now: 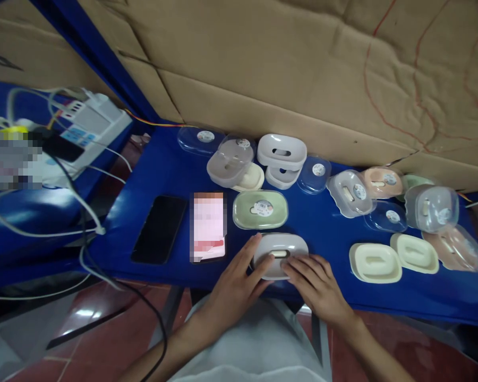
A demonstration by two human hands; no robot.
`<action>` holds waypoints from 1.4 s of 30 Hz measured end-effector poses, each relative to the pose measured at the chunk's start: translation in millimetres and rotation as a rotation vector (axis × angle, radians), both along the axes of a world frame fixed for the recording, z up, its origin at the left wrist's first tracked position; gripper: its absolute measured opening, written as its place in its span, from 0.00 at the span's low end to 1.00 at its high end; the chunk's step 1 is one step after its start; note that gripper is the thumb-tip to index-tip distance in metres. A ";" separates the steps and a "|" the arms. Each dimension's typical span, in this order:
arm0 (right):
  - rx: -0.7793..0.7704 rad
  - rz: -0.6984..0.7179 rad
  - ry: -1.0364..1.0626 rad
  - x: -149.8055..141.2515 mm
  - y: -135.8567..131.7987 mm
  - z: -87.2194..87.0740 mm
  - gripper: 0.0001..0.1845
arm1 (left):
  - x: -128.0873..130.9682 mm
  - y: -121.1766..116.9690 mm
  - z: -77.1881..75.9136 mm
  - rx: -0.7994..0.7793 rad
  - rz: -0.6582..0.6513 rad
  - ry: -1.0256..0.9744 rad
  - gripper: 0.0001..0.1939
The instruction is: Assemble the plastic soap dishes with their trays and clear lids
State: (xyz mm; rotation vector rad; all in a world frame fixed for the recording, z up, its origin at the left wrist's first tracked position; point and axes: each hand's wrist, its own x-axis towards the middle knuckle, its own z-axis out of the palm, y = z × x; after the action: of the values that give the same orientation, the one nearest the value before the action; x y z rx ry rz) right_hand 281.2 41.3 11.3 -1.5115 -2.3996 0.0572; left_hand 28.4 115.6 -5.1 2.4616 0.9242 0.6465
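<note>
A grey soap dish [281, 253] lies at the near edge of the blue table [326, 223], right in front of me. My left hand [239, 281] grips its left side with the fingers curled over the rim. My right hand [316, 284] presses on its right side, fingers laid over the top. Just behind it sits a green soap dish [260, 209] with a round sticker on its clear lid.
Two phones [159, 229] [208, 226] lie left of the dishes. Several more soap dishes and clear lids [281, 151] [375, 262] [430, 208] are spread across the back and right. A power strip with cables [91, 124] sits at far left. Cardboard [302, 69] backs the table.
</note>
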 end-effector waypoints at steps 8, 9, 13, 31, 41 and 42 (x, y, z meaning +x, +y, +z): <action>0.001 0.030 -0.072 2.9 -0.8 -9.9 0.23 | -0.6 2.7 -2.5 -0.012 -0.010 -0.030 0.28; -0.005 0.036 -0.077 2.7 -0.7 -9.9 0.25 | -0.8 2.9 -2.5 -0.009 -0.010 -0.034 0.29; -0.023 0.054 -0.082 1.5 -0.6 -6.4 0.29 | -1.3 3.5 -4.2 0.001 -0.006 -0.063 0.25; -0.011 0.050 -0.014 2.7 2.5 -14.8 0.29 | -1.8 3.9 -4.6 0.109 -0.069 -0.114 0.18; 0.104 -0.127 0.007 -3.0 -3.0 -19.4 0.41 | -2.7 4.8 -9.5 0.123 -0.077 -0.205 0.09; 0.105 -0.132 0.005 -3.6 -3.2 -20.0 0.41 | -3.3 4.2 -10.5 0.124 -0.076 -0.207 0.09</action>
State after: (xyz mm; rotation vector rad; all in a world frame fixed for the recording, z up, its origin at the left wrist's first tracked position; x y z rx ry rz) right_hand 277.5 38.1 -8.6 -1.6144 -2.2549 -0.0927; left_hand 25.1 119.7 -15.6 2.4650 0.7266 0.9368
